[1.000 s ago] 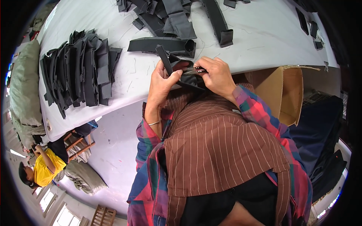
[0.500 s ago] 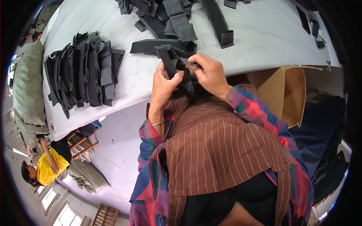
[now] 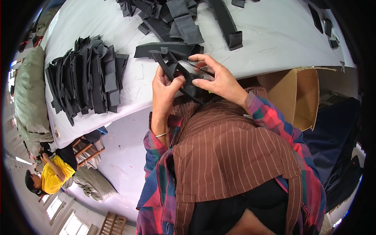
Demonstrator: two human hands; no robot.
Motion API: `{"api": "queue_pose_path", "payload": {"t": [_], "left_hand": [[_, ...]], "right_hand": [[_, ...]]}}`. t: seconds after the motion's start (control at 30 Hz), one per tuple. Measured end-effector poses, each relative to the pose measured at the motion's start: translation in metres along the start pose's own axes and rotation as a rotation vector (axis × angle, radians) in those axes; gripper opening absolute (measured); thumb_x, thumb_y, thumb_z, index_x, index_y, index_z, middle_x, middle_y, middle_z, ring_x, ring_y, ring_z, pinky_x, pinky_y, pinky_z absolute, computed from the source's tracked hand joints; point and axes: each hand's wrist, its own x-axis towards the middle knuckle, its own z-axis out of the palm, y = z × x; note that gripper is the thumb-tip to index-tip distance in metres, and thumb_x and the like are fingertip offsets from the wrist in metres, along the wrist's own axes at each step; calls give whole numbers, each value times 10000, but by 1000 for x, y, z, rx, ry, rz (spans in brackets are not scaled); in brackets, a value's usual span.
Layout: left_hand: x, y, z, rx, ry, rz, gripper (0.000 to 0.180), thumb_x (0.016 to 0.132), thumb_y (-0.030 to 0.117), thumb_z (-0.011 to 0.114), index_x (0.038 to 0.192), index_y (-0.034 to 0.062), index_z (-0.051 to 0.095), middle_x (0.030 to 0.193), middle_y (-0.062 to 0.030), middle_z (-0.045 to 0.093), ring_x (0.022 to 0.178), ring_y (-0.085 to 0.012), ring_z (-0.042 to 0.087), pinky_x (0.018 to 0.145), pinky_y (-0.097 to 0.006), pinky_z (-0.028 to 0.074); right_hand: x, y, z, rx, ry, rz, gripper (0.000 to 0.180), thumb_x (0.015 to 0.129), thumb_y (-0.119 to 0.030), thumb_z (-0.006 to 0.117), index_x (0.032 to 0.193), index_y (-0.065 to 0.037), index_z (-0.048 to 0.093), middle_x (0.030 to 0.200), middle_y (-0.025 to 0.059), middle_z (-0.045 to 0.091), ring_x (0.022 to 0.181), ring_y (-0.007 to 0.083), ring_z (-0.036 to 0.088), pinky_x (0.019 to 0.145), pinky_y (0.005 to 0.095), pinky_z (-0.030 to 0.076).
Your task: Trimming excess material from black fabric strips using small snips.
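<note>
At the table's near edge, my left hand grips a folded dark-grey fabric strip, its thumb pressed against the folds. My right hand is just right of it, fingers curled around a thin dark tool that looks like thread snips; its tip points at the fabric and its exact kind is hard to make out. Just beyond both hands lies another dark strip with a looped end. The lower end of the held fabric hangs over my brown striped apron.
A row of stacked dark fabric pieces stands on the white-covered table at left. More strips lie heaped at the far side. An open cardboard box is below the edge at right. A person in yellow is at far left.
My left hand and the fabric have shifted slightly left, the fabric tilting more. The right hand's fingers have spread wider around the tool, with the thumb lower.
</note>
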Motion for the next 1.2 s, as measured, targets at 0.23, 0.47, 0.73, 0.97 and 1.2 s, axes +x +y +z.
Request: {"api": "queue_pose_path", "payload": {"t": [0.23, 0.47, 0.73, 0.97, 1.2], "left_hand": [[-12, 23, 19, 457, -132, 270, 390, 692, 3, 634, 1062, 4, 510, 922, -88, 607, 850, -178, 592, 753, -297, 472], [-20, 39, 27, 940, -112, 664, 437, 581, -16, 630, 1006, 36, 541, 907, -129, 545, 885, -330, 519, 850, -413, 376], [-32, 37, 28, 1273, -223, 810, 311, 610, 59, 709, 867, 220, 640, 909, -14, 502, 907, -217, 505, 970, -514, 269], [-33, 16, 29, 1305, -308, 943, 308, 619, 51, 688, 868, 228, 648, 857, -21, 457, 908, -224, 514, 975, -512, 286], [-39, 40, 27, 1236, -333, 721, 354, 627, -2, 626, 943, 155, 662, 986, -39, 554, 1093, -252, 535, 1055, -550, 220]], "right_hand": [[7, 3, 3, 312, 10, -41, 386, 823, -45, 647, 1196, -54, 548, 968, -18, 594, 964, 70, 537, 842, 242, 449], [-1, -2, -9, 318, -31, -115, 234, 878, -33, 583, 1111, -25, 603, 945, -43, 609, 882, 21, 526, 788, 196, 437], [8, -28, -25, 188, -79, -17, 369, 922, -210, 600, 1236, -25, 540, 932, -2, 623, 710, 37, 525, 677, 203, 451], [15, -27, -17, 200, -157, 32, 441, 826, 28, 524, 1267, 7, 518, 1115, 21, 605, 909, 47, 536, 830, 216, 459], [8, -19, -7, 16, 46, -140, 392, 847, 94, 455, 1221, 24, 548, 1176, 65, 622, 991, 84, 568, 888, 233, 455]]}}
